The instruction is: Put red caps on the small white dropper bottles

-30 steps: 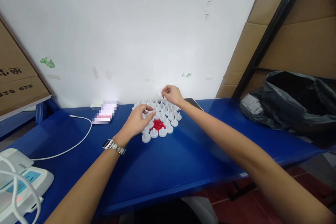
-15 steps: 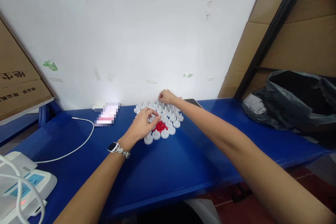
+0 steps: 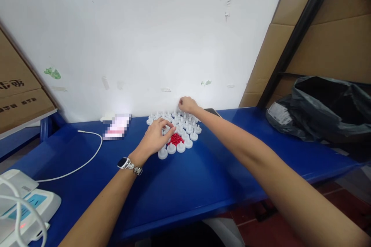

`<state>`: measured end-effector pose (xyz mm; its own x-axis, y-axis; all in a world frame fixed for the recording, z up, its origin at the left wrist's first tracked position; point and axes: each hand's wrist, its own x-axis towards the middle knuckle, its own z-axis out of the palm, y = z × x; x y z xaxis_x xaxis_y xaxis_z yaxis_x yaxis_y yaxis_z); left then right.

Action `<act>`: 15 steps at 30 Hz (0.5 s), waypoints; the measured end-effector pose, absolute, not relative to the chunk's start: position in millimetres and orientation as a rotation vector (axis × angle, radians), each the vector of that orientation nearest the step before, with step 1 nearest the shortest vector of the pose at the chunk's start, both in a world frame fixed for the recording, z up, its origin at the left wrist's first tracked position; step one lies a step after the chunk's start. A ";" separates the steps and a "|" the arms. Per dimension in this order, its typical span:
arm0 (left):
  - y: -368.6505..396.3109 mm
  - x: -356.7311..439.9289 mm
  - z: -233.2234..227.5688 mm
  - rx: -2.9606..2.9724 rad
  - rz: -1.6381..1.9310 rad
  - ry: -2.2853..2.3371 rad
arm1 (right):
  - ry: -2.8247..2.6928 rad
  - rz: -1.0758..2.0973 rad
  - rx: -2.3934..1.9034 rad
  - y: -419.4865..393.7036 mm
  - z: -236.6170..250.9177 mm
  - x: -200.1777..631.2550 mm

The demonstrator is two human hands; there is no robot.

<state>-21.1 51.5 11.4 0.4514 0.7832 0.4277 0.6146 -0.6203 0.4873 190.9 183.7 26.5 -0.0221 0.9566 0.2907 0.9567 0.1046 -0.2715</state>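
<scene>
A cluster of white plastic caps with narrow nozzle tips (image 3: pixel 194 136) stands upright on the blue table, around a small pile of red pieces (image 3: pixel 176 140). At the left side of the cluster, my left hand (image 3: pixel 158 135) hovers over or rests on the caps, its thumb and fingers curled together beside the red pieces. What its fingertips hold, if anything, is hidden. My right hand (image 3: pixel 188 105) is closed above the back row of caps, close to the wall, its fingers curled in. I cannot make out anything between them. Both hands cover some of the caps.
A phone-like item, pixelated (image 3: pixel 117 126), lies left of the caps, near a white cable (image 3: pixel 97 152). A white device with a blue panel (image 3: pixel 37 202) sits at the front left. Behind my right forearm is a dark flat object (image 3: pixel 213 112). A black plastic bag (image 3: pixel 319 104) is at right.
My right hand has risen slightly and shifted a little to the right, away from the back caps. My left hand keeps nearly the same place and curl.
</scene>
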 end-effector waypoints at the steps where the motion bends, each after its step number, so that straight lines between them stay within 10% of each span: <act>1: 51.4 -20.6 11.2 2.446 0.928 1.198 | -1.984 -0.020 -1.899 183.7 25.5 192.4; 15: 50.7 -16.8 7.3 2.413 1.146 1.170 | -1.685 0.318 -1.475 114.2 39.8 179.7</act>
